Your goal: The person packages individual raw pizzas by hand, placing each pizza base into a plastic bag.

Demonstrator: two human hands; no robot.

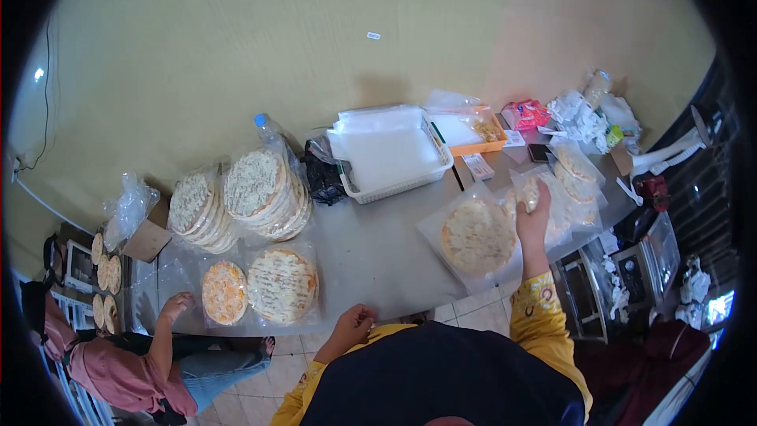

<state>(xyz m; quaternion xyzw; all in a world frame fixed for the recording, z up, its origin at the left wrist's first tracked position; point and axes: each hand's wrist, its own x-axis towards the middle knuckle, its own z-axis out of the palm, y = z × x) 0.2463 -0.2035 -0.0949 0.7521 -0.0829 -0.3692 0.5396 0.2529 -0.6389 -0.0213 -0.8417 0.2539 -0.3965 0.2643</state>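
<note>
Plainly, the grey surface (378, 252) carried a white basket (394, 181) of plastic sheets and stacked bagged pizzas (260, 189). Near its right end lay a bagged pizza (477, 237), and just beside it the person's right hand (534, 209) gripped a small bagged piece (530, 192). The left hand (355, 323) rested curled closed at the near edge.
</note>
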